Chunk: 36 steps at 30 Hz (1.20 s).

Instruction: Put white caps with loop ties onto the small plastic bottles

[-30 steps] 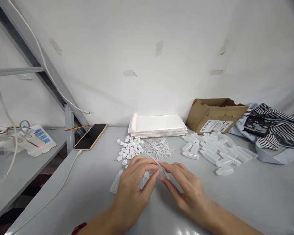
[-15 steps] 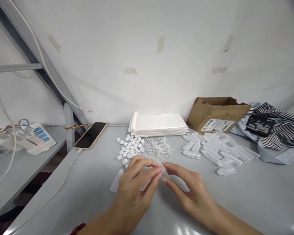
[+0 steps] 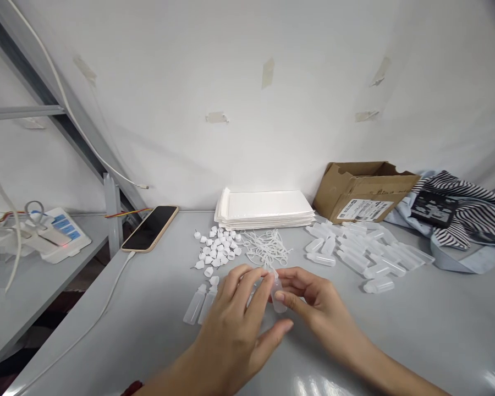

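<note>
A small translucent bottle (image 3: pixel 279 297) stands tilted between the fingers and thumb of my right hand (image 3: pixel 313 302), its neck pointing away from me. The fingertips of my left hand (image 3: pixel 243 319) touch the bottle's neck, with the thumb apart from the fingers. Two similar bottles (image 3: pixel 194 305) lie left of my left hand, partly covered by it. Beyond the hands are a pile of white caps (image 3: pixel 218 246) and a tangle of thin white loops (image 3: pixel 268 247). Many translucent bottles (image 3: pixel 363 250) lie heaped to the right.
White padded envelopes (image 3: pixel 268 206) are stacked by the wall. An open cardboard box (image 3: pixel 363 192) and striped cloth (image 3: pixel 462 209) sit at the back right. A phone (image 3: pixel 150 228) with a white cable lies on the left.
My left thumb has come away from the fingers and moved down. The bottle now shows more clearly in my right hand, more upright than before. The view has shifted slightly.
</note>
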Each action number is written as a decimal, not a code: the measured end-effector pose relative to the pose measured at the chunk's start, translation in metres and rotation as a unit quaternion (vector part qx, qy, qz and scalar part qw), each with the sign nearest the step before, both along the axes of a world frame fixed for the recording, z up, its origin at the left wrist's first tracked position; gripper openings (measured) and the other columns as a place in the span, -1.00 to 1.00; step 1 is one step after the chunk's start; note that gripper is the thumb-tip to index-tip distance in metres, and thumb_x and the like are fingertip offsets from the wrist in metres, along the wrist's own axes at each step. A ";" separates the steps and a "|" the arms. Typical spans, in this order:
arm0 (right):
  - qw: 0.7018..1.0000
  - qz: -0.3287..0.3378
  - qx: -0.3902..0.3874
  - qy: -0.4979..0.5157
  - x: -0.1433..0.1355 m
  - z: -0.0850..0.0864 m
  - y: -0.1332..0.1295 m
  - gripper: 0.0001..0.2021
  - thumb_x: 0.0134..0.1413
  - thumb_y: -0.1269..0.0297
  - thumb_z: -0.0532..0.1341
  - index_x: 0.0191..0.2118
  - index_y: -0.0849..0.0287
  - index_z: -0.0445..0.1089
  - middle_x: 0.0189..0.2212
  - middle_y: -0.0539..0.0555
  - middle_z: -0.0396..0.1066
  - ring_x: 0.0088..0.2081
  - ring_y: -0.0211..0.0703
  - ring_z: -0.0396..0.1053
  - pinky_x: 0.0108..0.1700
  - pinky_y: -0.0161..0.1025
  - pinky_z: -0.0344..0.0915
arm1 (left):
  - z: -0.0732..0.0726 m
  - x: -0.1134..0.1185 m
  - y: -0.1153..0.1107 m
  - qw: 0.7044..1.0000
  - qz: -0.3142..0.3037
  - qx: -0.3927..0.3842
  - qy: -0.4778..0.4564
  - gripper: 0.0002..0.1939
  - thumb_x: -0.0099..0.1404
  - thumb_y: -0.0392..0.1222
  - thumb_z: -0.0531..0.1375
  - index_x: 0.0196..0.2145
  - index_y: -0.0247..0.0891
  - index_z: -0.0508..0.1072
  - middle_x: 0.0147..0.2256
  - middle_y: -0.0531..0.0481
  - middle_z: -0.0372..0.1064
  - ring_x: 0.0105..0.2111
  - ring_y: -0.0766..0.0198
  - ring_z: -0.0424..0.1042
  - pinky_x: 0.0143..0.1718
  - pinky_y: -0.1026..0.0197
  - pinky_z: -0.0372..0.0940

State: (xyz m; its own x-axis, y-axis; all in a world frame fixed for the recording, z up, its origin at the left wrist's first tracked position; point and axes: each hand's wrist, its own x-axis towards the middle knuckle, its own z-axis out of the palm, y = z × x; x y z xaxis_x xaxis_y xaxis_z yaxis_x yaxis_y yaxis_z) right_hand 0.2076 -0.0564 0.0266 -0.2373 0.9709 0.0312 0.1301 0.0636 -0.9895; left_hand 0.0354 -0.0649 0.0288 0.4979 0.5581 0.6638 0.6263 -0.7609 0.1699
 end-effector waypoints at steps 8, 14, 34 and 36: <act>0.995 -0.015 -0.088 0.048 -0.002 0.006 -0.002 -0.74 0.04 0.18 0.28 -0.15 0.15 0.38 -0.34 0.06 0.51 -0.29 -0.18 0.46 -0.18 -0.22 0.36 | 0.000 0.000 -0.003 1.000 0.004 0.008 0.001 -0.60 0.25 -0.16 0.21 -0.01 -0.44 0.33 -0.14 -0.27 0.37 -0.08 -0.05 0.28 -0.17 -0.07 0.37; 0.993 0.016 -0.100 0.058 -0.001 0.003 -0.001 -0.69 0.06 0.10 0.25 -0.11 0.13 0.37 -0.24 0.12 0.52 -0.21 -0.08 0.48 -0.12 -0.16 0.37 | -0.006 0.002 0.005 0.999 0.000 0.002 -0.032 -0.60 0.21 -0.28 0.21 -0.02 -0.48 0.27 -0.18 -0.25 0.36 -0.10 0.01 0.26 -0.12 -0.03 0.37; 0.969 0.072 -0.173 0.159 -0.001 0.006 0.002 -0.81 0.15 0.14 0.20 -0.24 0.13 0.45 -0.35 0.03 0.49 -0.27 -0.23 0.41 -0.16 -0.28 0.28 | -0.009 -0.006 0.010 0.997 -0.059 -0.043 0.005 -0.48 0.14 -0.20 0.28 0.02 -0.46 0.31 -0.16 -0.22 0.26 -0.09 -0.01 0.16 -0.08 -0.08 0.28; 0.966 0.063 -0.175 0.177 -0.002 0.005 0.001 -0.83 0.17 0.16 0.19 -0.24 0.13 0.43 -0.36 0.01 0.48 -0.27 -0.25 0.39 -0.15 -0.30 0.26 | -0.005 -0.006 0.009 0.997 -0.056 -0.049 0.016 -0.47 0.16 -0.21 0.27 0.05 -0.44 0.28 -0.14 -0.22 0.26 -0.07 -0.01 0.16 -0.07 -0.07 0.28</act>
State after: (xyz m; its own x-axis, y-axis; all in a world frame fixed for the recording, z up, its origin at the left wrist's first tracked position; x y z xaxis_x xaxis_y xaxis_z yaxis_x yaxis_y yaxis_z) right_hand 0.2058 -0.0553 0.0312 -0.3888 0.9007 -0.1937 -0.2071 -0.2903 -0.9342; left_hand 0.0293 -0.0555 0.0234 0.5807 0.5590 0.5919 0.5439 -0.8073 0.2288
